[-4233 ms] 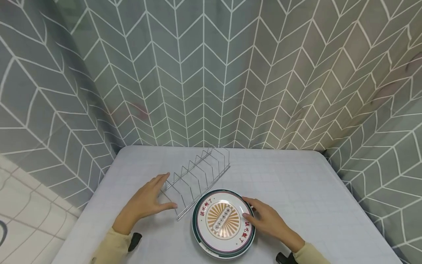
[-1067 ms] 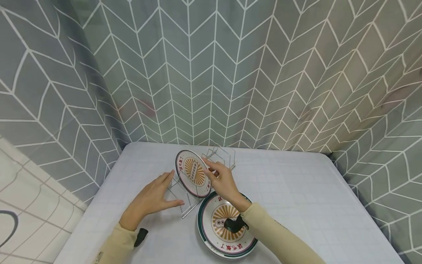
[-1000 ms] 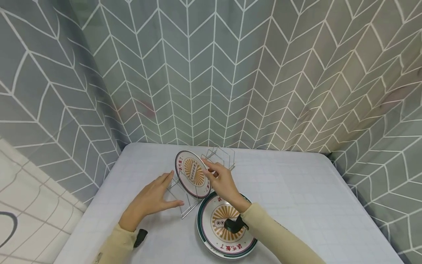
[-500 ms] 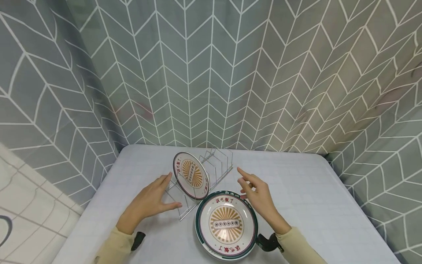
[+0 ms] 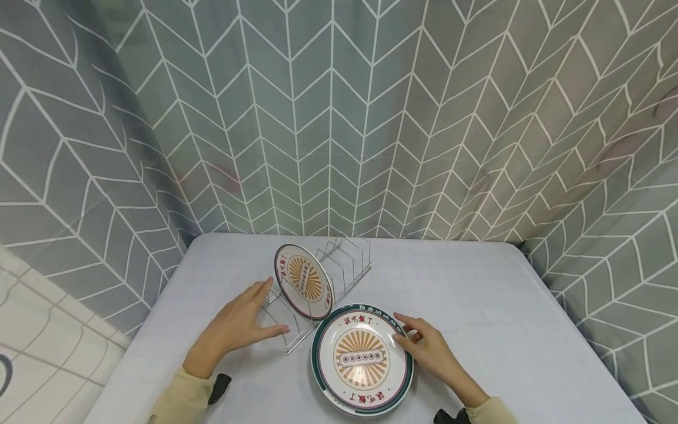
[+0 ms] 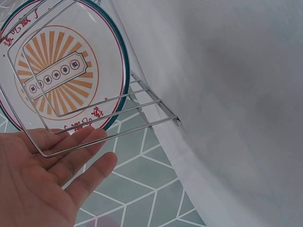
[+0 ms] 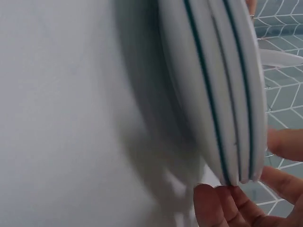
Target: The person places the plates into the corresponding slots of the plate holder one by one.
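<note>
My left hand (image 5: 233, 330) is at the near left end of a wire dish rack (image 5: 296, 338), thumb spread from the fingers. In the left wrist view its relaxed fingers (image 6: 78, 158) lie against the rack's end wires. A white plate (image 5: 304, 282) with an orange sunburst leans upright in a rack slot. To the right lies a stack of green-rimmed plates (image 5: 362, 359) with the same print. My right hand (image 5: 431, 347) is at the stack's right rim, thumb over the edge. In the right wrist view the fingertips (image 7: 208, 203) touch or nearly touch the plates' edges (image 7: 232, 118).
A white cloth covers the table (image 5: 477, 306). Grey patterned curtains (image 5: 339, 118) hang behind it and at both sides. Further slots of the rack (image 5: 352, 259) run to the back right of the leaning plate. A tiled floor (image 5: 47, 330) shows at lower left.
My right hand set a plate in the rack, let it go and drew back right and down to the stack's rim. My left hand has stayed by the rack.
</note>
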Motion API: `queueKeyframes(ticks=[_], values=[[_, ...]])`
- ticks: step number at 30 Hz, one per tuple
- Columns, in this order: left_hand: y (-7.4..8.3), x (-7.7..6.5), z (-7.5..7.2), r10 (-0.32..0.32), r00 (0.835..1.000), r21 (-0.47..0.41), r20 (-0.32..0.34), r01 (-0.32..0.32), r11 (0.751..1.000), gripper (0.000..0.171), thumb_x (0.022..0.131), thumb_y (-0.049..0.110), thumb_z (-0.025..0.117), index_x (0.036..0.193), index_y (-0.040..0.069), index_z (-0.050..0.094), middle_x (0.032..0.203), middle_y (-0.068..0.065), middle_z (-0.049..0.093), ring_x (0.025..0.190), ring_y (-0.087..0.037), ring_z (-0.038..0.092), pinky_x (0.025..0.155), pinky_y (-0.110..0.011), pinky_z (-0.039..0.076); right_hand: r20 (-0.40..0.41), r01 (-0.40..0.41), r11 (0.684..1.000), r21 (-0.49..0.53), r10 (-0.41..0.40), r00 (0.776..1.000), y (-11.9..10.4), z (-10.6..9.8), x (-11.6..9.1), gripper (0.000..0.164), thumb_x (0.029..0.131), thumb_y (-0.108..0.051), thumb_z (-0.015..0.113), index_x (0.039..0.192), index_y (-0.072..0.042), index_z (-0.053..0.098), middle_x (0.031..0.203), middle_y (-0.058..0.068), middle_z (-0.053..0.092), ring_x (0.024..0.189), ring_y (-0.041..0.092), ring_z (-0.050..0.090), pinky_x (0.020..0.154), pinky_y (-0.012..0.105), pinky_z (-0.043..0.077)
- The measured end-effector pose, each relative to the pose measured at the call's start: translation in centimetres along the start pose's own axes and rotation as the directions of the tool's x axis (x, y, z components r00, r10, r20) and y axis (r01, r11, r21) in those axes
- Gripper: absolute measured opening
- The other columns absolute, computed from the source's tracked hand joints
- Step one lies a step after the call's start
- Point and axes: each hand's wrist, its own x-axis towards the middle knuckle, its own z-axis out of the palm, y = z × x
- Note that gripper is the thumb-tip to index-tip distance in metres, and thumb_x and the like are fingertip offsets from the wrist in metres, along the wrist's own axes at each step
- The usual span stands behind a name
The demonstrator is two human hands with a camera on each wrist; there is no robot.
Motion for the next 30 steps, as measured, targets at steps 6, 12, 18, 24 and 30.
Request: queueKeyframes(ticks=[6,12,18,24,30], values=[[0.1,0.0,0.0,-0.004,1.000,-0.005,0.000,0.004,1.000,0.114,0.073,0.075,0.067,0.149,-0.005,0.034,0.143,-0.026,0.047,0.130,-0.041,0.050,0.103,-0.053,0.047,0.025,0.036,0.999,-0.018,-0.036,0.999,0.3,0.1,-0.1,0.048,0.083,-0.019,0.077,0.130,-0.015,0.064,0.098,0.004,0.061,0.073,0.011,0.052,0.059,0.020,0.044],[0.1,0.1,0.1,-0.005,1.000,-0.006,0.001,0.005,1.000,0.115,0.073,0.074,0.067,0.149,-0.004,0.034,0.144,-0.026,0.047,0.130,-0.041,0.050,0.103,-0.053,0.046,0.063,0.059,0.998,-0.016,-0.058,0.996,1.0,0.2,-0.1,0.057,0.081,-0.019,0.079,0.134,-0.015,0.057,0.100,0.007,0.063,0.074,0.011,0.054,0.061,0.020,0.045],[0.1,0.1,0.0,-0.005,1.000,-0.006,-0.004,0.005,1.000,0.114,0.073,0.074,0.067,0.149,-0.004,0.034,0.143,-0.025,0.047,0.130,-0.039,0.050,0.103,-0.053,0.047,0.071,0.063,0.998,0.010,-0.064,0.995,1.2,0.5,0.1,0.057,0.083,-0.017,0.077,0.136,-0.016,0.056,0.096,0.007,0.063,0.071,0.009,0.054,0.060,0.020,0.044],[0.0,0.0,0.1,-0.011,1.000,-0.017,-0.001,0.011,1.000,0.114,0.073,0.074,0.067,0.150,-0.003,0.033,0.144,-0.024,0.047,0.130,-0.040,0.050,0.102,-0.053,0.047,0.073,0.060,0.998,-0.002,-0.060,0.996,1.3,-0.2,0.0,0.048,0.089,-0.015,0.071,0.135,-0.013,0.057,0.101,0.009,0.065,0.073,0.010,0.055,0.056,0.021,0.048],[0.1,0.0,0.0,-0.027,1.000,-0.016,0.011,0.027,1.000,0.114,0.072,0.075,0.066,0.151,-0.001,0.033,0.145,-0.025,0.046,0.131,-0.040,0.049,0.103,-0.054,0.046,0.102,0.010,0.997,0.082,-0.018,0.995,1.6,-1.7,-0.1,0.039,0.095,-0.014,0.063,0.130,0.001,0.058,0.107,0.014,0.065,0.075,0.014,0.058,0.049,0.025,0.052]])
